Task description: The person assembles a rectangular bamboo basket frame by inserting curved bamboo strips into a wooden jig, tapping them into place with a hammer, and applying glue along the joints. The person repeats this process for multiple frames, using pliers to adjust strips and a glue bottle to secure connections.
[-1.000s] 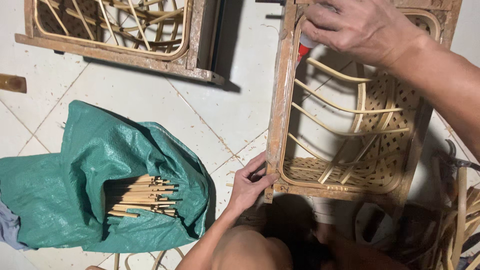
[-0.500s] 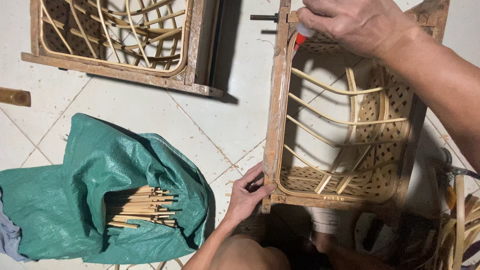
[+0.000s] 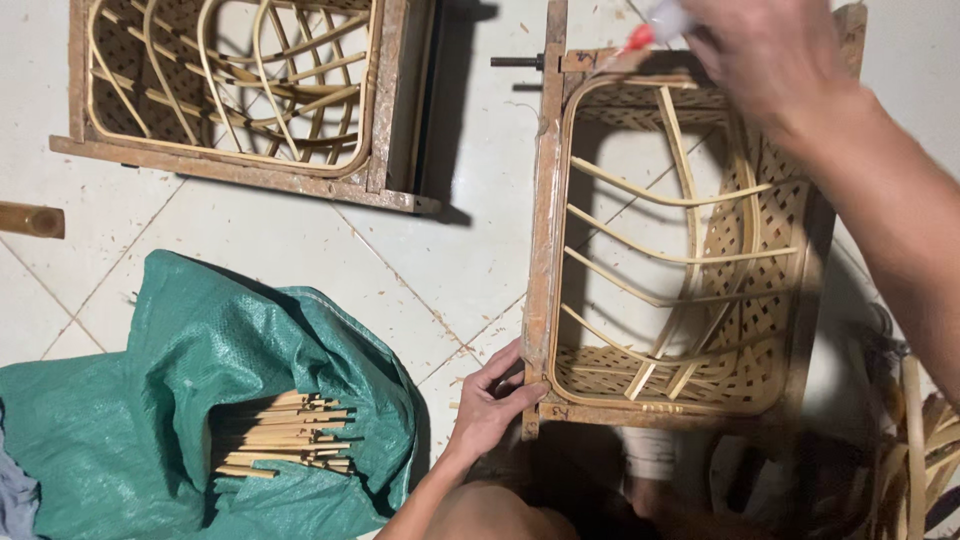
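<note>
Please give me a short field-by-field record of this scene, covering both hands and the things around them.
Left hand: holds the near left corner of the right frame
Right hand: blurred, over the frame's far edge, holding a small tool with a red tip; what kind cannot be told
Basket: woven cane, set inside the right frame, with curved ribs across
Second frame: far left, also holds cane work
Green sack: near left, open, with cane sticks inside
Floor: pale tiles
</note>
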